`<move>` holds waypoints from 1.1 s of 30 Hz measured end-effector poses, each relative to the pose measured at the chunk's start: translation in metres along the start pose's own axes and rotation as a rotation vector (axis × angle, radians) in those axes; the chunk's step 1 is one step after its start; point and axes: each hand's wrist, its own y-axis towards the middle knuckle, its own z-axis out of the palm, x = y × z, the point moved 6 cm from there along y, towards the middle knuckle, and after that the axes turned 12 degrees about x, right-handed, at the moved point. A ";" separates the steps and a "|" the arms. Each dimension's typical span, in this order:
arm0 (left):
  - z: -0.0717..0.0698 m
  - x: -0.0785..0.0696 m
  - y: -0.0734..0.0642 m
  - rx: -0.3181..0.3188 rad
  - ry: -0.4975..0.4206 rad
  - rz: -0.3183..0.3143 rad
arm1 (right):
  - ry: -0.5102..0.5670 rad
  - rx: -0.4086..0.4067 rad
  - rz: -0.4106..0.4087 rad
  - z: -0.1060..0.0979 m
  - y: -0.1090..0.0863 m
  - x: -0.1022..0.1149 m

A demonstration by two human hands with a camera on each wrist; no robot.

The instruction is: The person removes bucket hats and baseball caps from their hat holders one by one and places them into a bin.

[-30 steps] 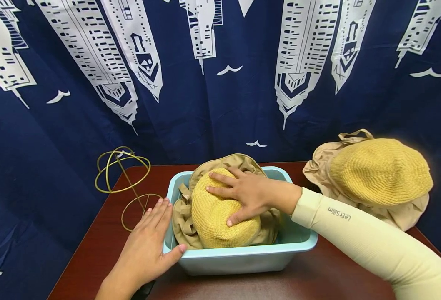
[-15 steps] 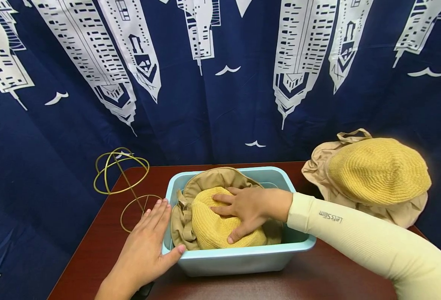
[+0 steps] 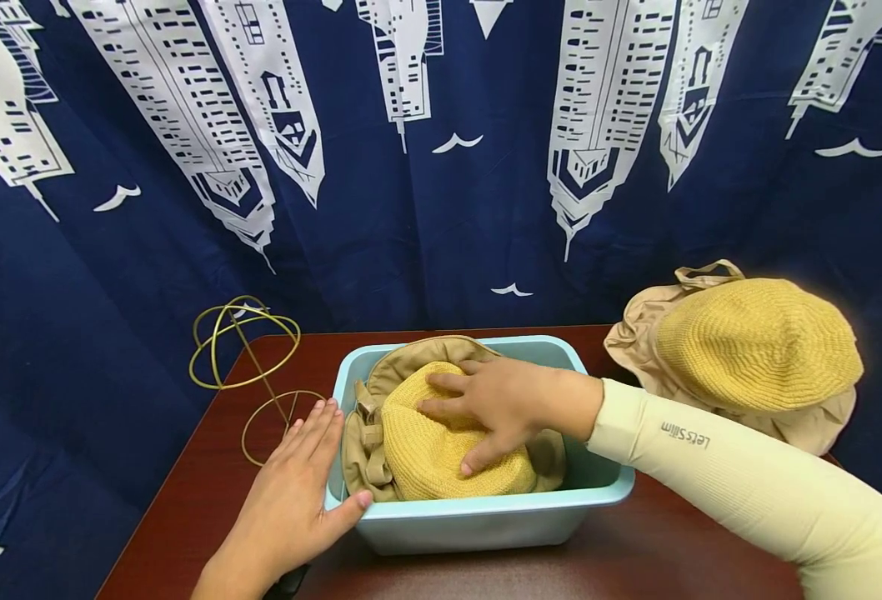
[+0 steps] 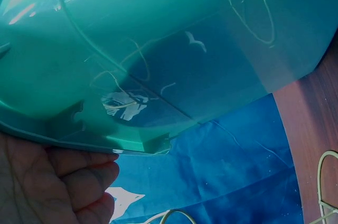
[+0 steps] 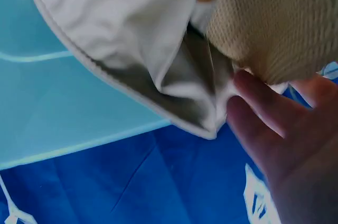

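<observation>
A light blue plastic tub holds a sun hat with a yellow knitted crown and a tan cloth brim. My right hand lies spread over the crown, its fingers on the dented knit. In the right wrist view, the folded brim shows beside the fingers. My left hand rests with straight fingers along the tub's left rim, thumb at the front corner. From below, the left wrist view has that hand against the tub's rim.
A second yellow and tan hat sits raised at the right, over the dark red table. A gold wire hat stand stands at the left. Behind hangs a blue curtain printed with white buildings.
The right hand has pushed the hat lower into the tub, denting its crown, then risen slightly. The brim's back edge now sits lower. The left hand has stayed at the rim.
</observation>
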 end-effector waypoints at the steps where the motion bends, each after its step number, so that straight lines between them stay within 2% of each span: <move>1: 0.000 0.000 0.000 0.002 0.000 0.000 | -0.016 -0.041 -0.011 -0.005 -0.003 -0.003; 4: 0.001 0.000 0.000 0.008 0.003 -0.004 | -0.013 -0.148 -0.034 -0.016 -0.006 -0.012; 7: 0.001 0.001 0.001 0.007 0.002 -0.007 | 0.050 -0.177 -0.017 -0.019 -0.001 -0.025; 11: 0.001 0.001 0.001 0.007 -0.001 -0.008 | 0.162 -0.106 -0.003 -0.014 0.012 -0.032; 15: 0.001 0.001 -0.001 0.002 0.001 -0.008 | 0.221 -0.030 -0.015 -0.011 0.019 -0.023; 20: 0.000 0.000 -0.001 -0.001 -0.003 -0.005 | 0.183 0.030 0.020 -0.006 0.015 -0.010; 27: 0.002 -0.001 0.000 0.016 -0.005 -0.013 | 0.143 0.096 0.009 0.013 0.018 -0.001; 30: 0.001 -0.001 0.000 0.018 0.001 -0.013 | 0.134 0.086 0.007 0.014 0.019 -0.004; 33: 0.000 -0.002 0.001 0.018 0.003 -0.010 | 0.132 0.043 -0.005 0.008 0.014 -0.007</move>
